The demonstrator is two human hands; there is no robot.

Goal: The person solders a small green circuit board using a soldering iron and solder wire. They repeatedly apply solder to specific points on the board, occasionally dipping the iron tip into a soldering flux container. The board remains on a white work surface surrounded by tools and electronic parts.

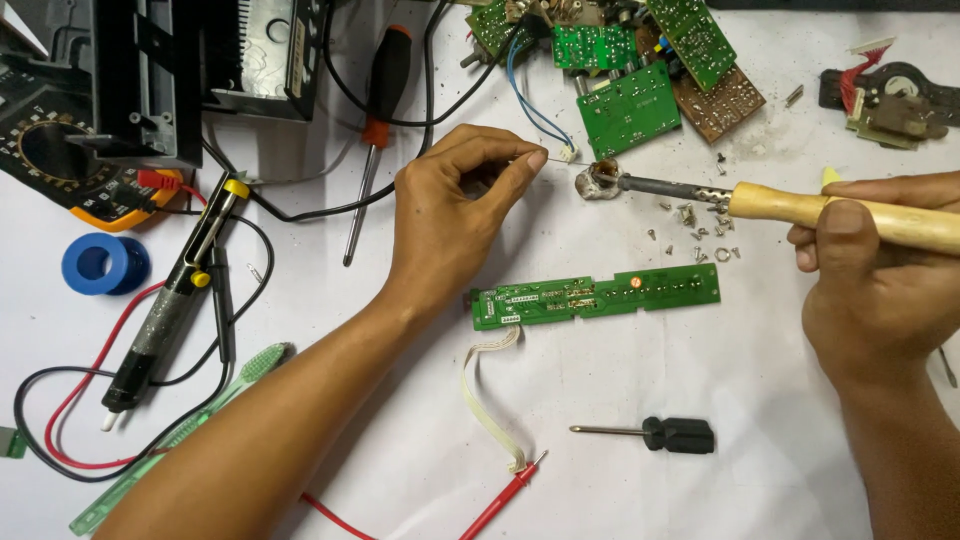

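My left hand (pixel 455 215) pinches a thin solder wire (pixel 562 158) between thumb and forefinger, its end pointing at a small blob of flux (pixel 598 181). My right hand (pixel 875 285) grips the wooden handle of a soldering iron (pixel 800 207); its metal tip touches the flux blob. Below both hands lies a long narrow green circuit board (pixel 600 294) with a white ribbon cable (pixel 487 395) curling from its left end.
Several green and brown boards (pixel 640 70) are piled at the top. Loose screws (pixel 700 235) lie near the iron. A small black screwdriver (pixel 665 434), an orange-handled screwdriver (pixel 375 130), a desoldering pump (pixel 175 290), a blue solder spool (pixel 98 263), a multimeter (pixel 70 165) with leads and a green toothbrush (pixel 170 440) surround the work.
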